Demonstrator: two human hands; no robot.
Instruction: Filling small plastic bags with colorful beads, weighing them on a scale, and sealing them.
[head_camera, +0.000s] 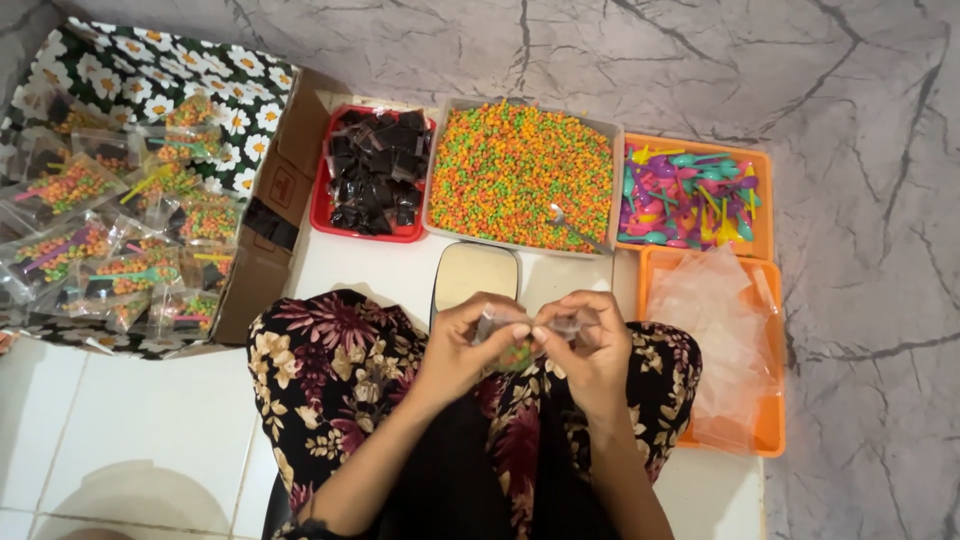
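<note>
My left hand (462, 343) and my right hand (590, 345) meet over my lap, both pinching the top of a small clear plastic bag (517, 340) that holds a little heap of orange, green and yellow candy beads. Just beyond my hands lies a small tray (477, 272) with a pale surface. Behind it stands a large grey tray of the same colourful beads (520, 172), with a small scoop (578, 228) resting in it near its right side.
A red tray of small dark sachets (375, 172) stands at the left. At the right are an orange tray of coloured plastic spoons (690, 195) and an orange tray of empty clear bags (720, 340). A cardboard box (110, 210) at far left holds several filled bags.
</note>
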